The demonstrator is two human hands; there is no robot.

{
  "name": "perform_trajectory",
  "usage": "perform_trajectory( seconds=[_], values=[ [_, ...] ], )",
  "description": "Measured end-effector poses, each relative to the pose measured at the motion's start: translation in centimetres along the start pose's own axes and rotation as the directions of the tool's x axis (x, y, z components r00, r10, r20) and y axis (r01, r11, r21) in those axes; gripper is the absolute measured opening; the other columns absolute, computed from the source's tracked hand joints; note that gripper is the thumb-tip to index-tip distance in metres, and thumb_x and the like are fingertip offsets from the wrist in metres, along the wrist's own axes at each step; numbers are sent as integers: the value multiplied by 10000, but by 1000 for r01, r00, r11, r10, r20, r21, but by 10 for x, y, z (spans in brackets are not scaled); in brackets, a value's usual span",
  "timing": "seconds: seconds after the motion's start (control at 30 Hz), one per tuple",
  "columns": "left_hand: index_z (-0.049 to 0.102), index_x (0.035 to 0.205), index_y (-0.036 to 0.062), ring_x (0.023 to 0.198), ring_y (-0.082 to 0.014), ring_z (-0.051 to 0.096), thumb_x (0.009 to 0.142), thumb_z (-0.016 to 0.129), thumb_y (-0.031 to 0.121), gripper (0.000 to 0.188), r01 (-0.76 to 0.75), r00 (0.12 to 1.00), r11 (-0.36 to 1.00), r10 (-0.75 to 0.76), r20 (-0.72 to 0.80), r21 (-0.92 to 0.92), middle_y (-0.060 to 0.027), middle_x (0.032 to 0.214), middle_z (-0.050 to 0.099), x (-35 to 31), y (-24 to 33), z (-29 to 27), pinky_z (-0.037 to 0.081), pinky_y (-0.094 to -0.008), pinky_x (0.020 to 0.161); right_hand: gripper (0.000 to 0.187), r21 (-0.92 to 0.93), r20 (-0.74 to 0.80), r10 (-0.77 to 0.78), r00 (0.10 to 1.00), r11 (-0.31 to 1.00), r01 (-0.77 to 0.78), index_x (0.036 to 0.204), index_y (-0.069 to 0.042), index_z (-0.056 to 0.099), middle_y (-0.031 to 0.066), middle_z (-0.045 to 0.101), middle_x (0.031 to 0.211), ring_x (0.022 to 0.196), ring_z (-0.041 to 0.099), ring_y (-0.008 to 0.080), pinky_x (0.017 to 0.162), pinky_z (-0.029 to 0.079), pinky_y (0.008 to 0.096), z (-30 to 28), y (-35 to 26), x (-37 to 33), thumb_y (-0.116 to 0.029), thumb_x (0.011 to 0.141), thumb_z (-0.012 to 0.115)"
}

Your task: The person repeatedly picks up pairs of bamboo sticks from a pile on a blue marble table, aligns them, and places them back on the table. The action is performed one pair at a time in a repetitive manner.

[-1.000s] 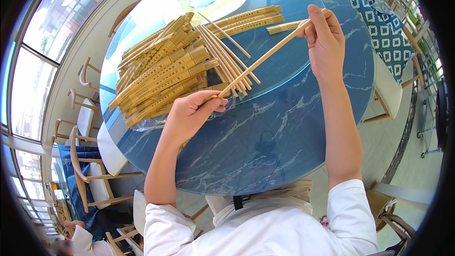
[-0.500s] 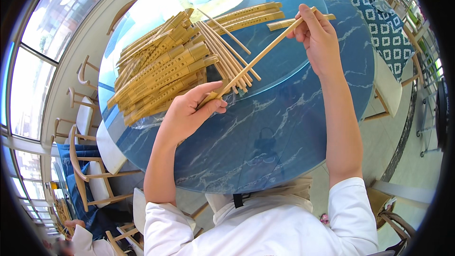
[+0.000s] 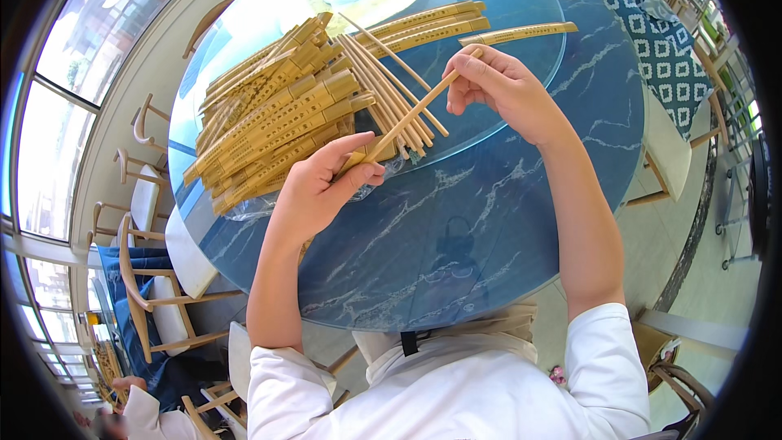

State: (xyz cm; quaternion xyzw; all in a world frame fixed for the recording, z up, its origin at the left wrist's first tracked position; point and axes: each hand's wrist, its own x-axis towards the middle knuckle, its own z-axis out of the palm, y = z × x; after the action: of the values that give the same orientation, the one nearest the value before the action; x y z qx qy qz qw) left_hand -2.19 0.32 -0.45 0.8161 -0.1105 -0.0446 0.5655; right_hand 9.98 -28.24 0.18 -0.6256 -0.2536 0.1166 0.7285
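My left hand [image 3: 314, 195] grips a gold-brown paper chopstick sleeve [image 3: 357, 160] between thumb and fingers; the sleeve's far end shows below the wrist. Slanting up to the right from the sleeve's mouth are pale wooden chopsticks [image 3: 419, 107]; whether it is one or a pair I cannot tell. The lower end is inside the sleeve or hidden by my fingers. My right hand [image 3: 505, 94] pinches the chopsticks at their upper end. Just beyond lie loose chopsticks [image 3: 389, 94], side by side, and a large heap of printed sleeves [image 3: 273, 126].
More sleeves [image 3: 432, 23] lie behind the loose chopsticks, and a single sleeve [image 3: 521, 33] rests at the right on the glass turntable [image 3: 521, 126]. The round blue marbled table [image 3: 423, 261] reaches close to my body. Wooden chairs [image 3: 159, 301] stand at the left.
My right hand has come down and left toward my left hand, and less of the chopsticks' length shows between the hands. The single sleeve at the right is now uncovered.
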Motion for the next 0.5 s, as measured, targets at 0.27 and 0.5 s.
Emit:
perform_trajectory(
  seconds=[0.27,0.5],
  values=[
    [581,1431,-11,1032,-177,750,1012,645,-44,425,-34,999,994,33,7,102,-139,1096,764,-2,9,8,593,-284,898,258,-30,283,145,948,989,-142,1068,-39,689,9,662,810,759,629,91,700,525,249,33,5,-8,-283,1090,610],
    [641,1331,-7,792,-101,677,1038,667,76,305,90,993,995,-85,-82,54,-59,930,723,-4,13,-6,561,-248,731,214,90,48,-16,999,996,12,1072,-31,688,30,693,835,754,664,99,701,556,251,5,5,2,-238,1076,631]
  ],
)
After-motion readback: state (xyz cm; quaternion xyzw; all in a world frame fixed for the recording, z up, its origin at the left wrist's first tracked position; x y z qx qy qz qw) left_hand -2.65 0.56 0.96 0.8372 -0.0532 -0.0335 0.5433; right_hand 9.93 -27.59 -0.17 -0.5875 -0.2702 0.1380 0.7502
